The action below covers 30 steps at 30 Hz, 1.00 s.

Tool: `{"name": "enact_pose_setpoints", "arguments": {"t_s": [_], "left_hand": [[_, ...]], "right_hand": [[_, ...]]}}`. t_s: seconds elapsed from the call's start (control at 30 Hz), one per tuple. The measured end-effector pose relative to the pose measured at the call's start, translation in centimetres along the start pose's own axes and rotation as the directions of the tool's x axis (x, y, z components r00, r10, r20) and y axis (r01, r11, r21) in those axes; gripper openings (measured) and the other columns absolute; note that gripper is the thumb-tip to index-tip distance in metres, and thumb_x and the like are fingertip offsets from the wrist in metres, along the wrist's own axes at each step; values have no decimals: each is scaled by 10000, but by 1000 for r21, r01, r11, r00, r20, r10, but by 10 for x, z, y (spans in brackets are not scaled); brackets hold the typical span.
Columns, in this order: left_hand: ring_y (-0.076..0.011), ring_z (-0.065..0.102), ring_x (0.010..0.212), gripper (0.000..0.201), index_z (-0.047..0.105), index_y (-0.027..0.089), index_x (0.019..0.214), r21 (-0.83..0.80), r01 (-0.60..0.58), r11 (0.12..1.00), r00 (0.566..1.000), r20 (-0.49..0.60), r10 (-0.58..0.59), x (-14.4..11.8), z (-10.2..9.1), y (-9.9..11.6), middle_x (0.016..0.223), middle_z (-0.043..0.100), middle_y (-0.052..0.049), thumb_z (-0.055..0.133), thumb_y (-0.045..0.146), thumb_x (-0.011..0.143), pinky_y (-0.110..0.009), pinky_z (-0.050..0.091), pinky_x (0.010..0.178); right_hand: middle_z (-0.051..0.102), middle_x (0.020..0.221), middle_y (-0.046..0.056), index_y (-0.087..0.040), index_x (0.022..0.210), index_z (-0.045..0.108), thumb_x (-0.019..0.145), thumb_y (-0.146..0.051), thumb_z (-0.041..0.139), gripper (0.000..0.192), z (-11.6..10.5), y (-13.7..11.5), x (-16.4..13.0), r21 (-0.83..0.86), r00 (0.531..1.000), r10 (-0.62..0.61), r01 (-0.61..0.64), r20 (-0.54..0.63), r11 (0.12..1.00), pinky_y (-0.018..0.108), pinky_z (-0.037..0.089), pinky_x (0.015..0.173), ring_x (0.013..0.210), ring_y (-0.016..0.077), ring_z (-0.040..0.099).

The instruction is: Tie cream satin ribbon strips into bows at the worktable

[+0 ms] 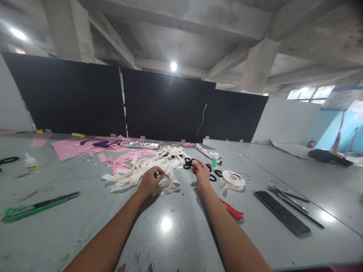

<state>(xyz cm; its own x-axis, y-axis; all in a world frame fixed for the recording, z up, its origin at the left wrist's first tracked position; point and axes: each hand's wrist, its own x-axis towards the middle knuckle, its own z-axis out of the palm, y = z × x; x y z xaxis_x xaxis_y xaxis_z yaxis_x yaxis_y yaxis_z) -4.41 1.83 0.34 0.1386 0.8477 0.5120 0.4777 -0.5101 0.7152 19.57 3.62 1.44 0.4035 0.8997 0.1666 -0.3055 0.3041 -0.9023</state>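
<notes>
My left hand (152, 180) has its fingers curled closed at the edge of a pale grey ring (165, 182), which it appears to grip. Beside and behind it spreads a heap of cream fabric strips (147, 166), some reaching past the ring. My right hand (202, 174) is raised a little to the right, its thumb and fingertips drawn together; whatever lies between them is too small to tell. Several black rings (187, 164) lie just around and behind that hand. A white ribbon spool (233, 179) rests to its right, near a green and white glue stick (215, 160).
Red-handled tool (231, 209) lies beside my right forearm. Further right are a dark flat bar (282, 212) and several pencil-like sticks (297, 206). On the left are a green utility knife (42, 206), a small bottle (31, 164) and pink sheets (70, 149). Black panels (170, 105) stand behind.
</notes>
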Motion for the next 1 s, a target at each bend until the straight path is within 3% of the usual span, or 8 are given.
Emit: {"name": "enact_pose_setpoints", "arguments": {"t_s": [0.1,0.2,0.33,0.43,0.53,0.7,0.83,1.0], "left_hand": [[-115,466,585,105,592,173,740,-13,38,999,998,-41,-39,2,1,-3,648,552,16,568,273,724,-228,354,572],[-104,458,558,145,580,168,744,-132,68,989,997,-29,-72,4,3,-3,631,539,23,604,304,701,-219,349,540],[-84,466,509,291,567,159,796,-352,165,921,986,87,-144,5,5,1,657,562,22,677,390,659,-209,360,495],[-90,507,490,393,560,155,843,-465,260,846,960,220,-174,4,7,2,680,597,5,715,451,636,-220,405,490],[-112,541,471,514,555,152,934,-504,337,795,932,300,-205,3,6,4,669,628,-10,755,481,594,-246,448,494],[-118,553,468,631,592,134,1069,-483,422,767,900,327,-289,1,1,9,710,673,-48,789,462,567,-263,473,500],[-106,536,437,650,594,146,1133,-497,451,741,884,361,-296,0,1,8,726,680,-54,794,404,571,-241,438,451],[-124,572,452,574,570,143,1153,-485,422,766,897,346,-276,0,3,11,694,665,-46,708,401,659,-235,441,450]], "right_hand": [[607,637,-18,-164,906,648,666,-348,642,303,4,2,-5,-100,995,-47,55,84,993,215,421,476,488,87,502],[618,675,-2,-168,862,668,692,-294,624,216,13,4,-14,-300,943,-166,254,290,920,227,422,501,533,100,508],[649,940,39,-219,929,696,716,-178,625,229,29,10,-33,-363,706,-290,619,646,696,246,464,627,748,135,575],[640,954,47,-241,972,694,778,-156,587,237,36,17,-43,-312,590,-288,708,754,634,246,471,664,827,149,579],[641,876,42,-227,915,702,812,-189,587,159,38,20,-47,-322,587,-271,708,763,628,249,466,663,756,140,582],[652,847,25,-237,864,694,802,-212,590,123,39,15,-50,-327,605,-267,690,750,646,255,457,669,759,149,585],[648,811,12,-234,921,668,790,-195,567,170,40,9,-55,-346,617,-214,658,757,669,247,452,645,712,139,578],[584,768,-7,-224,1021,635,741,-137,530,312,40,5,-59,-382,622,-250,699,742,604,225,419,619,643,112,510]]}}
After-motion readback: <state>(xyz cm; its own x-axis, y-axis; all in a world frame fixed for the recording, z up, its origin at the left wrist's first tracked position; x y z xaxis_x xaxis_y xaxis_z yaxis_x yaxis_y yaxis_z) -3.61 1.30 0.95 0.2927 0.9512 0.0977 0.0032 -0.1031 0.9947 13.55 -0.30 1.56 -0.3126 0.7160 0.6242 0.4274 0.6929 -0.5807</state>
